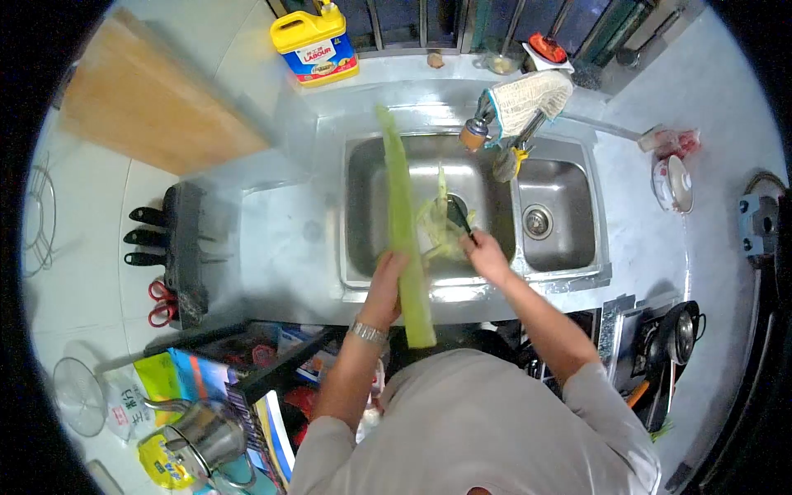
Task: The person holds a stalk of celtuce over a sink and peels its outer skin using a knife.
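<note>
My left hand [388, 285] is wrapped round a long, pale green stalk [402, 206], which reaches from the sink's back edge to just in front of my body. My right hand [488, 256] grips the dark handle of a tool [459, 213] over the large basin, to the right of the stalk. The tool's exact shape is blurred. Below it, pale green peelings [437, 227] lie in the large basin [487, 177] around the drain.
A faucet with a cloth [532, 99] stands behind the basins. The small basin [557, 186] is at right. A knife rack [186, 247] and cutting board [161, 99] are left. A yellow jug [318, 49] stands behind; pans [672, 334] sit front right.
</note>
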The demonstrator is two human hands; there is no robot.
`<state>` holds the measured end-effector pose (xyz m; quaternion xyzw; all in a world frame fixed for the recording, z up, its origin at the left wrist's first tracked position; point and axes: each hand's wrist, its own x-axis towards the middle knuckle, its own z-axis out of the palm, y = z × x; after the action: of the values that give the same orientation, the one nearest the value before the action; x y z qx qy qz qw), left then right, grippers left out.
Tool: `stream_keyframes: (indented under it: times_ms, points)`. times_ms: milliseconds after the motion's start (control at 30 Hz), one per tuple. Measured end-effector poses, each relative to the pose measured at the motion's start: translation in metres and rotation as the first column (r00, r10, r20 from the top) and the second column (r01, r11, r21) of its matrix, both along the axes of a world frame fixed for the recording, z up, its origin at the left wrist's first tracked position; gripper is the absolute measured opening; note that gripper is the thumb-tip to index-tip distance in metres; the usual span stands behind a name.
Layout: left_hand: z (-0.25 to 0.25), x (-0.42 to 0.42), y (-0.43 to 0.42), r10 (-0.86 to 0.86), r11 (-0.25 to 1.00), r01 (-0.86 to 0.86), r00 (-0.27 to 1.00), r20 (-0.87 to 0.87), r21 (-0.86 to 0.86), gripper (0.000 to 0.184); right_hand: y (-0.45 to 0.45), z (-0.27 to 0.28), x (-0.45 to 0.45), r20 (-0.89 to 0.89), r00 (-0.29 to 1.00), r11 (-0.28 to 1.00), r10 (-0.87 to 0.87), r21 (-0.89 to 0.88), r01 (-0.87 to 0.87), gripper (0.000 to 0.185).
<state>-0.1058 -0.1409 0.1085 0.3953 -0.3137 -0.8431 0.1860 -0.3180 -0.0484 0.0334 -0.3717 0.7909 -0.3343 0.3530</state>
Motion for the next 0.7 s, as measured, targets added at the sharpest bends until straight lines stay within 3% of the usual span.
stream_keyframes:
  times_ms: [67, 167, 233, 333, 400, 467, 500, 633, 700]
  points:
    - [-0.007, -0.013, -0.003, 0.03, 0.998, -0.027, 0.999, -0.039, 0.064, 0.037, 0.018, 0.031, 0.025, 0.349, 0.93, 0.993, -0.119, 0.023, 0.118, 0.032]
    - [-0.029, -0.032, -0.008, 0.044, 0.984, -0.017, 0.987, -0.152, 0.177, 0.036, 0.036, 0.063, 0.05, 0.497, 0.858, 0.987, -0.126, -0.023, 0.158, 0.034]
    - [-0.04, -0.046, -0.006, 0.154, 0.95, -0.108, 0.978, -0.138, 0.292, 0.034, 0.047, 0.071, 0.055, 0.528, 0.843, 0.993, -0.103, -0.001, 0.122, 0.038]
    - [-0.053, -0.059, -0.003, 0.136, 0.953, -0.081, 0.976, -0.173, 0.291, 0.033, 0.051, 0.082, 0.06, 0.59, 0.795, 0.99, -0.142, 0.106, 0.098, 0.049]
    - [-0.058, -0.063, -0.002, 0.091, 0.966, -0.039, 0.976, -0.196, 0.255, 0.031, 0.049, 0.075, 0.068, 0.706, 0.632, 0.938, -0.319, 0.138, 0.319, 0.059]
    - [-0.061, -0.065, 0.0, 0.041, 0.997, -0.031, 0.988, -0.147, 0.074, 0.034, 0.051, 0.063, 0.069, 0.696, 0.636, 0.933, -0.332, 0.142, 0.332, 0.056]
    - [-0.054, -0.064, 0.001, 0.029, 0.997, -0.02, 0.993, -0.114, 0.076, 0.041, 0.047, 0.073, 0.069, 0.715, 0.628, 0.941, -0.308, 0.131, 0.312, 0.053]
    - [-0.066, -0.066, -0.001, 0.054, 0.998, -0.052, 0.996, -0.071, 0.035, 0.037, 0.048, 0.07, 0.079, 0.672, 0.666, 0.934, -0.323, 0.111, 0.34, 0.042]
    - [-0.066, -0.062, -0.003, 0.147, 0.989, -0.147, 0.989, -0.014, 0.023, 0.051, 0.049, 0.065, 0.081, 0.641, 0.695, 0.932, -0.325, 0.091, 0.352, 0.042]
